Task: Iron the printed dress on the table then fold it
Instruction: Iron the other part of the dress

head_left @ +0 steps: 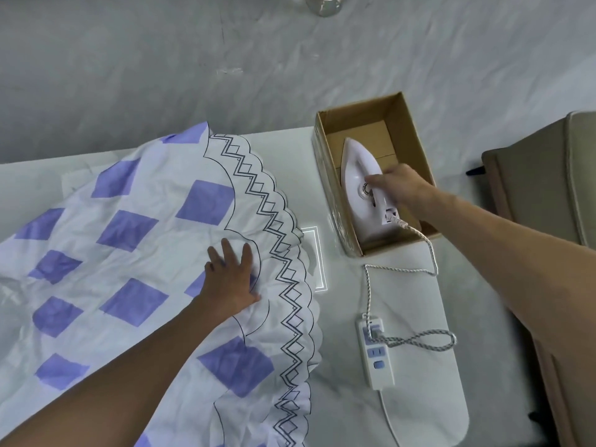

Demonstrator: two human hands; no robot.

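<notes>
The printed dress [135,253], white with purple diamonds and a black zigzag hem, lies wrinkled across the left half of the white table [348,317]. My left hand [230,275] rests flat on it near the hem, fingers spread. A white iron [358,185] sits in an open cardboard box [412,137] at the table's far right. My right hand [398,188] grips the iron's handle. The iron's braided cord [419,272] runs down to a white power strip [375,353].
A small white ironing pad [416,304] lies under the cord and the power strip at the table's right side. A tan upholstered seat [541,175] stands to the right of the table. A glass jar [324,4] sits on the grey floor beyond.
</notes>
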